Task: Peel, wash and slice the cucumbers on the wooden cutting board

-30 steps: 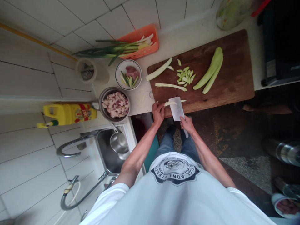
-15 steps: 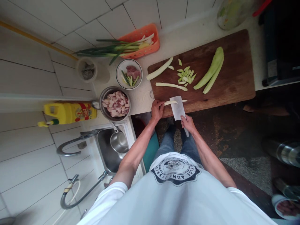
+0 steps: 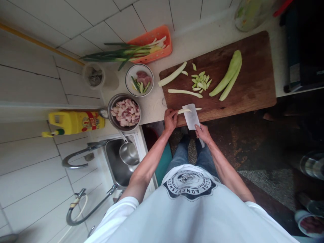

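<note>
My right hand (image 3: pixel 203 133) is closed round the handle of a broad cleaver (image 3: pixel 191 116). Its blade lies across a pale green vegetable strip (image 3: pixel 184 111) near the front edge of the wooden cutting board (image 3: pixel 255 77). At the strip's left end, my left hand (image 3: pixel 171 119) grips it with bent fingers. The strip's far end shows just right of the blade; whether it is cut through I cannot tell. Further back lie a pile of small cut pieces (image 3: pixel 201 82), two more strips (image 3: pixel 185 92) and larger peeled lengths of the vegetable (image 3: pixel 229 72).
Left of the board stand a bowl of raw meat chunks (image 3: pixel 125 112) and a plate (image 3: pixel 127 75) with meat and scallion pieces. Behind is an orange basket (image 3: pixel 168 50) with scallions. A yellow oil jug (image 3: pixel 76 122) stands beside the sink (image 3: pixel 111 165), which holds a metal pan (image 3: pixel 128 153).
The cleaver has shifted very slightly to the left on the strip. Both hands keep their grips, and the vegetables on the board stay where they were.
</note>
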`<control>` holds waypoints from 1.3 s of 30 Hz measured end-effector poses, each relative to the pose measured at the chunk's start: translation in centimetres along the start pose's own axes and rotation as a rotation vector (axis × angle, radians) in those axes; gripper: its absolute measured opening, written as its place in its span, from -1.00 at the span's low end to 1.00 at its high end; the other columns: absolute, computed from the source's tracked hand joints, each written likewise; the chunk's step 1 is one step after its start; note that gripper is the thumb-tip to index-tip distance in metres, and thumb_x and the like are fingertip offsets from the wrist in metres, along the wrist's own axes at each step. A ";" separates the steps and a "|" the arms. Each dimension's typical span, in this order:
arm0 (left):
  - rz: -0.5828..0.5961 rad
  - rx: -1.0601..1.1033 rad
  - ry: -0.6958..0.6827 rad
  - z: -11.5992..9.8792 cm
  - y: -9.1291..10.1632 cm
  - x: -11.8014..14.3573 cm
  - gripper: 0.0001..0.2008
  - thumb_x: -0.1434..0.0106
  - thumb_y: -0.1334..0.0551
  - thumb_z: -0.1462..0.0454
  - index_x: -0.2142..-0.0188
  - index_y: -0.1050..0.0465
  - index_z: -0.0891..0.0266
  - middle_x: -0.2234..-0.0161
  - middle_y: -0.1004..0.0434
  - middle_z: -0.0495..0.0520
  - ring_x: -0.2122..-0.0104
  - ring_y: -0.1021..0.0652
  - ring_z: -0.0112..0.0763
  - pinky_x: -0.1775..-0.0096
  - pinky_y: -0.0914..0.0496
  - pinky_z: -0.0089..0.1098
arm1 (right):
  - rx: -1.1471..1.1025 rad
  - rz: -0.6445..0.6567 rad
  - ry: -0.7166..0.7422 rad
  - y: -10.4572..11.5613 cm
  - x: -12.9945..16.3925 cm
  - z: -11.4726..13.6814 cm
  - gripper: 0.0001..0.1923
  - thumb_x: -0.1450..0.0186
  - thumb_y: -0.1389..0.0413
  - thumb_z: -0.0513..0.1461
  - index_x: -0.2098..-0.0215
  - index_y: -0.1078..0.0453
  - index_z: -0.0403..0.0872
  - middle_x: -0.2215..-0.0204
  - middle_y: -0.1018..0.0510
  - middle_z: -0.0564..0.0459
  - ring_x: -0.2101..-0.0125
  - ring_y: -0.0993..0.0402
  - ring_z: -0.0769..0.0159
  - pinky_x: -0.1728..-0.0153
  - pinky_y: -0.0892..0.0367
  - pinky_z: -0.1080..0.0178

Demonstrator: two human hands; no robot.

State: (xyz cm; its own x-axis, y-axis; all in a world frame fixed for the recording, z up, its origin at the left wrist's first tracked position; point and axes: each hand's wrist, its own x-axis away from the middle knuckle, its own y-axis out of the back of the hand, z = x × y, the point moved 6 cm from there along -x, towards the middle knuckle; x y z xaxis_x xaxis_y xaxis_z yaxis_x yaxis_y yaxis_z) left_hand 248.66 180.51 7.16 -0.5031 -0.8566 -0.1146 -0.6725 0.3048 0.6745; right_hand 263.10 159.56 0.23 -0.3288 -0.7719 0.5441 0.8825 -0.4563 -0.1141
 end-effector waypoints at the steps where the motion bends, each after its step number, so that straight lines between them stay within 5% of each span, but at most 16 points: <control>1: -0.005 -0.004 -0.003 0.0 0.0 0.0 -0.75 -0.53 -0.24 0.17 0.07 -0.73 0.13 0.11 -0.53 0.19 0.04 -0.55 -0.16 -0.07 -0.50 -0.09 | 0.003 0.001 0.004 0.0 0.0 0.1 -0.45 -0.37 -0.17 0.31 0.29 -0.30 0.04 0.66 -0.26 0.27 0.68 -0.18 0.43 0.66 -0.23 0.33; 18: -0.034 -0.007 0.004 0.1 -0.1 0.3 -0.74 -0.56 -0.18 0.20 0.10 -0.68 0.14 0.10 -0.55 0.20 -0.01 -0.57 -0.14 -0.13 -0.51 -0.07 | 0.065 -0.038 0.033 -1.5 0.2 0.6 -0.45 -0.38 -0.15 0.30 0.33 -0.27 0.04 0.65 -0.30 0.21 0.68 -0.23 0.38 0.65 -0.23 0.31; 30: -0.047 0.071 0.054 1.1 -0.3 0.9 -0.63 -0.60 -0.09 0.11 -0.27 -0.40 0.18 0.07 -0.58 0.21 0.07 -0.60 -0.22 -0.01 -0.53 -0.19 | 0.077 -0.047 0.037 -2.6 0.2 0.4 -0.46 -0.40 -0.12 0.29 0.35 -0.24 0.05 0.64 -0.31 0.20 0.68 -0.26 0.37 0.65 -0.24 0.31; 39: -0.107 0.144 0.027 1.3 -0.2 1.1 -0.63 -0.59 -0.13 0.04 -0.22 -0.42 0.15 0.11 -0.58 0.19 0.10 -0.60 -0.19 0.00 -0.54 -0.14 | 0.129 -0.023 0.043 -3.2 0.5 1.4 -0.45 -0.43 -0.06 0.30 0.36 -0.22 0.05 0.66 -0.31 0.23 0.69 -0.28 0.39 0.64 -0.25 0.32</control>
State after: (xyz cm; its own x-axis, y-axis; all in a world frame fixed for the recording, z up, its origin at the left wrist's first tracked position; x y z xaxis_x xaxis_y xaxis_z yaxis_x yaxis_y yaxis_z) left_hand 247.52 180.02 6.01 -0.4108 -0.8977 -0.1593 -0.7933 0.2658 0.5478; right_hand 260.56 161.26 2.09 -0.3613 -0.7812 0.5092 0.9094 -0.4159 0.0072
